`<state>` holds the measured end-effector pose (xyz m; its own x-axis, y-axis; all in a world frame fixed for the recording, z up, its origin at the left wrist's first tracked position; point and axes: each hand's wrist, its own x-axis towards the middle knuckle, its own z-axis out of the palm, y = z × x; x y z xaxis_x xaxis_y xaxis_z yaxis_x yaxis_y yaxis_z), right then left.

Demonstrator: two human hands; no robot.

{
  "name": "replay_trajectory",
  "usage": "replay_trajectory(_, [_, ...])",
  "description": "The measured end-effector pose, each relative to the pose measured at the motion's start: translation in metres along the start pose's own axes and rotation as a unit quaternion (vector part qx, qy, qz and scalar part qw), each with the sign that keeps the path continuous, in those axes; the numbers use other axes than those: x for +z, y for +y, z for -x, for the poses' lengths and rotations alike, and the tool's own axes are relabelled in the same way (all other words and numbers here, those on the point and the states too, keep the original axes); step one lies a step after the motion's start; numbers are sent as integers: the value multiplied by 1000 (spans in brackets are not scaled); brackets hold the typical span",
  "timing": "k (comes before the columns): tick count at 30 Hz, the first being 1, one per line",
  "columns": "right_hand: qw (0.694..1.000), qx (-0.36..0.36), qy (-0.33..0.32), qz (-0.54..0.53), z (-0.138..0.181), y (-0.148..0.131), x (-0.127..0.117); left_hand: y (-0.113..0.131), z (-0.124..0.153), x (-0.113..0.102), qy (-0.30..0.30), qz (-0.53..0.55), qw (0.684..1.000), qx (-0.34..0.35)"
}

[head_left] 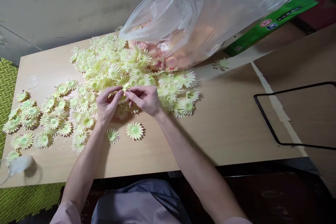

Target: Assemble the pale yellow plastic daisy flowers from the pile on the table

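Observation:
My left hand [108, 104] and my right hand [145, 99] meet over the front of a heap of pale yellow artificial flower heads [102, 64]. Thumbs and fingertips of both are pinched on a small pale yellow flower head [126, 86], mostly covered by the fingers. Just below my hands, a single flower head [135, 131] lies face up on the table, with a second flower head [111, 136] beside my left wrist. More flower heads [52, 121] are spread in loose groups to the left.
A clear plastic bag [207, 10] with pink-orange contents stands behind the heap. Right of it leans a green packet [273, 24]. A black wire frame [265, 119] lies at the right of the wooden table [223, 122]. A translucent whitish object [21, 164] is at the left front edge.

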<state>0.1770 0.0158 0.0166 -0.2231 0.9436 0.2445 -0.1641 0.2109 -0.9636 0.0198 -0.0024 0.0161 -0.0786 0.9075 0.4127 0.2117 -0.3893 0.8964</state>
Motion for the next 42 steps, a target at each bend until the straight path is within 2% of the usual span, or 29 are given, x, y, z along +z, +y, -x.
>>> replay_trajectory(6, [998, 24, -58, -21, -13, 2, -3, -7, -3, -2, 3, 3, 1000, -18])
replay_trajectory(11, [996, 28, -62, -53, -13, 11, -6, -5, -4, -3, -21, -2, 1000, -21])
replay_trajectory(26, [992, 43, -86, -86, -13, 10, -11, -5, -4, -8, -46, 33, 997, -59])
replay_trajectory(30, [991, 45, -91, -86, -12, 7, -10, -6, -4, -9, -43, 39, 996, -62])
replay_trajectory(38, [992, -1, -104, -72, -10, 2, -8, -6, -3, -9, -37, 77, 992, -94])
replay_trajectory(42, [995, 7, -91, -47, -9, 4, -7, -8, -2, -8, -23, 88, 991, -99])
